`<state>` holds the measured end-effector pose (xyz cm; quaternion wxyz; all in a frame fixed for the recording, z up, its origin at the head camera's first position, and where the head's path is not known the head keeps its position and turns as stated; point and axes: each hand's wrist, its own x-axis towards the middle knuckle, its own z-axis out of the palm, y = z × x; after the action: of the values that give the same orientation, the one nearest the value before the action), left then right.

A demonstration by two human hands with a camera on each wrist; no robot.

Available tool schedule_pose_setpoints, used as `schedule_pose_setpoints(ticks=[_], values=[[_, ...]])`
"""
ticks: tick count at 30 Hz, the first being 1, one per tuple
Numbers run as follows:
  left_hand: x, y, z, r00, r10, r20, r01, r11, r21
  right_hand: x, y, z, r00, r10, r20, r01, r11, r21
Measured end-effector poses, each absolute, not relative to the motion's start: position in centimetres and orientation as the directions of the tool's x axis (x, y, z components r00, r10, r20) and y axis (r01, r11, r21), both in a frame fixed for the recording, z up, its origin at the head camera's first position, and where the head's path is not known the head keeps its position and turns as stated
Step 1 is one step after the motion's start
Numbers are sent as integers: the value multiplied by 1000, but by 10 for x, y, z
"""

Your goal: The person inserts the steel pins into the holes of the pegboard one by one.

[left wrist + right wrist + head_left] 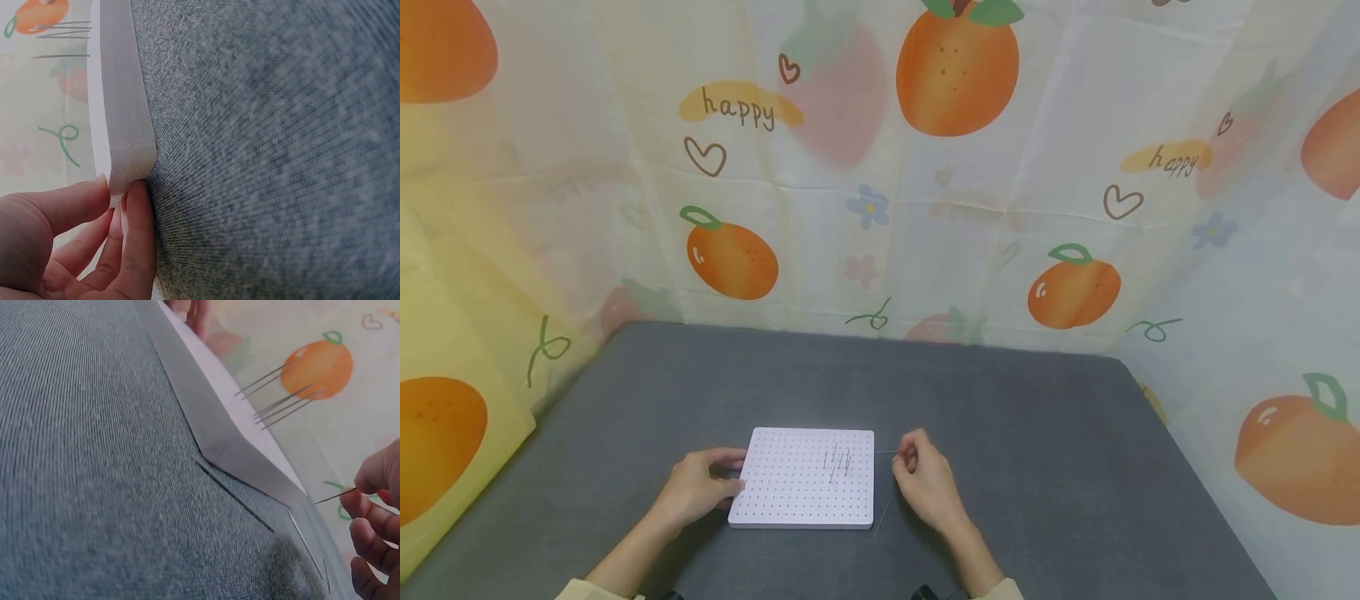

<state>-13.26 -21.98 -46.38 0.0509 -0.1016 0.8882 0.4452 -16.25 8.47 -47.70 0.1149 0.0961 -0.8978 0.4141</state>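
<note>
A white perforated board [790, 492] lies flat on the table, with rows of small holes. Several thin metal needles [825, 459] stand upright in its right half. At the board's left edge, my left hand [696, 483] grips its side; the left wrist view shows the thumb [75, 203] against one face and fingers at the edge. Just off the right edge, my right hand [925, 479] pinches one thin needle [334, 495] between thumb and index finger, its tip pointing toward the board. The other right fingers are curled loosely.
Loose needles lie on the dark grey table [1037, 467] right of the board, one [234, 497] near its corner. A fruit-patterned curtain [940, 250] hangs behind the table and along both sides.
</note>
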Motion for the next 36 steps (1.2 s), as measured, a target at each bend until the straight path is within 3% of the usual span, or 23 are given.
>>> schedule_pose_setpoints(ticks=[16, 36], values=[[-131, -219, -463, -974, -138, -178, -225, 581, 782, -155, 68, -468, -905, -135, 404, -403, 577, -710], [-132, -221, -463, -984, -105, -145, -178, 594, 784, -149, 49, -472, -832, -209, 514, -495, 698, -517]])
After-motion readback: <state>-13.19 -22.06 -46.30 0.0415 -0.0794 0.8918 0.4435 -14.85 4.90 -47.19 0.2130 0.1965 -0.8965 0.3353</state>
